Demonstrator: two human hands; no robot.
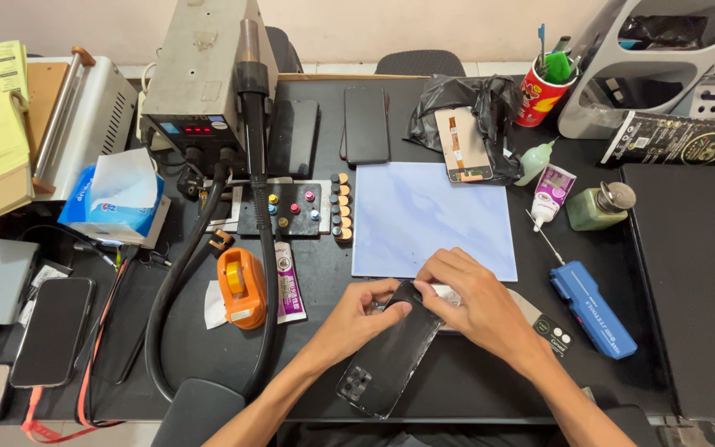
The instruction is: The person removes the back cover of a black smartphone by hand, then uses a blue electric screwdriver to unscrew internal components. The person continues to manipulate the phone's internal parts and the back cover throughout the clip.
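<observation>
We have the black phone [389, 358] lying back-up and slanted near the table's front edge [457, 411], its camera end toward us. Our left hand [363, 313] pinches its upper left corner; our right hand [467, 300] closes fingertips on the top end, over a pale strip there (what it is we cannot tell). The back looks still in place, so opening seems barely begun. The blue mat [432, 217] just beyond lies bare; tape dispenser [240, 287] and blue tool [593, 308] flank us.
</observation>
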